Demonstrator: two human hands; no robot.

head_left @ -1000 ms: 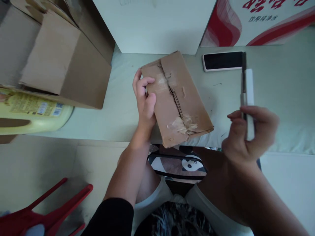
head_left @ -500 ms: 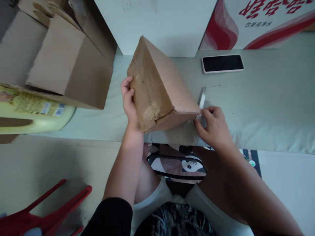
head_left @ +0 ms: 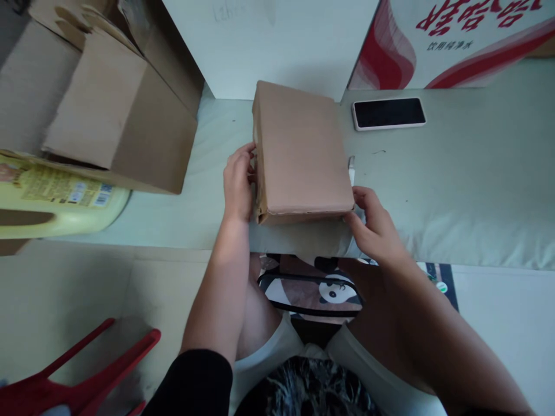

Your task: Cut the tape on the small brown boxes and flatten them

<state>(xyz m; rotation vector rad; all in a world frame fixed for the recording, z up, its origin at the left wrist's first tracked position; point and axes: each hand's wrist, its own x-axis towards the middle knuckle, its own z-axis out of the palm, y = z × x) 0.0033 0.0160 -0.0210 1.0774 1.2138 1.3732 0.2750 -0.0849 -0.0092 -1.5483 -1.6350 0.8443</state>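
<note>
A small brown cardboard box [head_left: 301, 150] sits on the pale green cloth-covered surface, its plain broad face turned up. My left hand [head_left: 239, 184] is closed against the box's left side, fingertips partly hidden at the edge. At the near right corner, my right hand [head_left: 373, 222] grips the box between thumb and fingers. Just beyond those fingers, a narrow whitish object [head_left: 351, 169] pokes out beside the box's right edge; I cannot make out its kind.
A phone [head_left: 389, 113] lies to the right. Behind stand a white box [head_left: 277, 46] and a red-and-white carton [head_left: 451, 55]. On the left are an open cardboard carton [head_left: 160, 133] and a yellow jug [head_left: 95, 216]. A red plastic object [head_left: 125, 352] stands on the floor.
The box has tipped over to the right from a tilted pose, so its taped side no longer faces me. My left hand has come lower and slightly right with it; my right hand stays near the corner.
</note>
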